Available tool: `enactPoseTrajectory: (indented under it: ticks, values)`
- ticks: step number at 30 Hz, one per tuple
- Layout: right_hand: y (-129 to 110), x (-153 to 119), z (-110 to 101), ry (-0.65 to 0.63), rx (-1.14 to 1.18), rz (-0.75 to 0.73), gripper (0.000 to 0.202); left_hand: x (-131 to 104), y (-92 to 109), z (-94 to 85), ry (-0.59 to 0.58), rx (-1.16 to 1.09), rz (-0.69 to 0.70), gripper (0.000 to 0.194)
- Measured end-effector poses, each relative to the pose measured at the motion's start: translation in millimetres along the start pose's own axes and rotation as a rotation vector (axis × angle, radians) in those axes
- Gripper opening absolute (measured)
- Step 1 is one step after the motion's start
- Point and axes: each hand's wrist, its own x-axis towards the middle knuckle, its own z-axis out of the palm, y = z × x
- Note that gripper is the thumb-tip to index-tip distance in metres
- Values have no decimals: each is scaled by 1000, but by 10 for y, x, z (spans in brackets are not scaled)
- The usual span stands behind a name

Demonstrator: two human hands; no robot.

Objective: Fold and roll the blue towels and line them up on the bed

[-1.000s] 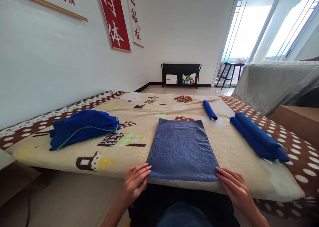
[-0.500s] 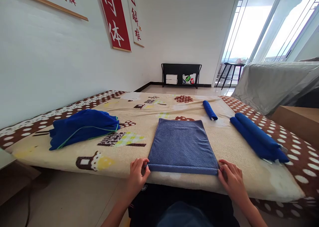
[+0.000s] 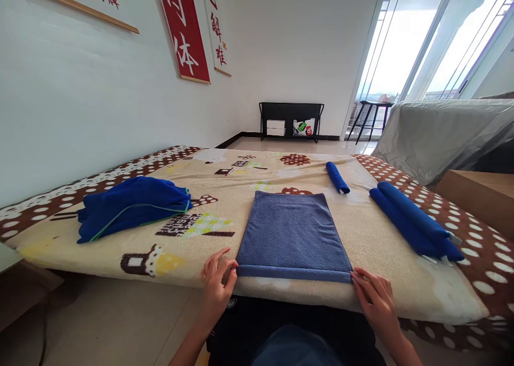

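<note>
Two nearly closed pinches, left hand (image 3: 217,280) and right hand (image 3: 376,295), hold the ends of the towel (image 3: 295,229) fold near the blanket (image 3: 379,237) front edge; matched, even tension should keep it straight.

Grey-blue towel (image 3: 295,232): is showing matt, rough cloth pile.
Patterned blanket (image 3: 377,232): is looking like plush cloth.
Sheeting (image 3: 433,133): is gleaming like thin, creased plastic.
Box (image 3: 477,197): is looking like matt cardboard.
Far floor (image 3: 281,146): is shining, smooth and glossy.

The grey-blue towel (image 3: 295,232) lies flat in near middle, its near edge folded into one narrow, straight strip.
</note>
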Motion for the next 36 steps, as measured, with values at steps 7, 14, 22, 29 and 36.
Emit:
enactPoseTrajectory:
  ticks: [7, 14, 22, 29, 36]
  values:
    - [-29, -4, -95, -71, 63, 17, 39, 38, -4, 1, 97, 46, 14, 19]
    - [-12, -7, -87, -73, 71, 18, 35, -134, 445, 32, 287, -58, 285, 26]
    - [-43, 13, -117, -75, 91, 49, 34, -207, 1073, 326, -306, -95, 813, 59]
    - [-515, 322, -161, 61, -33, 239, 22, -136, 1119, 422, -348, -89, 734, 60]
    - [-1342, 678, 81, -278, 193, -273, 66, -177, 1091, 477, -317, -186, 695, 50]
